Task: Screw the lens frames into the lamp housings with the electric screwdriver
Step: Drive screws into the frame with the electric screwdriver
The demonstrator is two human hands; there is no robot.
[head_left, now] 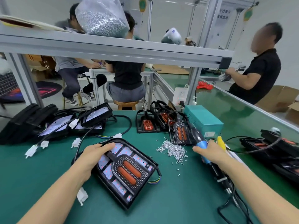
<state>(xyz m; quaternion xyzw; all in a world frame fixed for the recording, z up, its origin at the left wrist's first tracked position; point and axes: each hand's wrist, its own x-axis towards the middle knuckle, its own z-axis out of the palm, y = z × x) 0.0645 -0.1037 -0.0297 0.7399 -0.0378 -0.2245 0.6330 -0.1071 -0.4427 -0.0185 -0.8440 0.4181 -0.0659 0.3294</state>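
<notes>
- Head view: the left hand point(95, 152) presses with curled fingers on the lamp housing point(126, 172), which lies on the green counter point(178, 199).
- The right hand point(210, 155) grasps the electric screwdriver point(201, 143); loose screws point(174, 151) lie between both hands.

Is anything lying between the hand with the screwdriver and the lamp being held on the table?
Only bare green mat. The pile of small silver screws lies farther back, beyond the line from the blue electric screwdriver in the right hand to the black lamp housing.
</notes>
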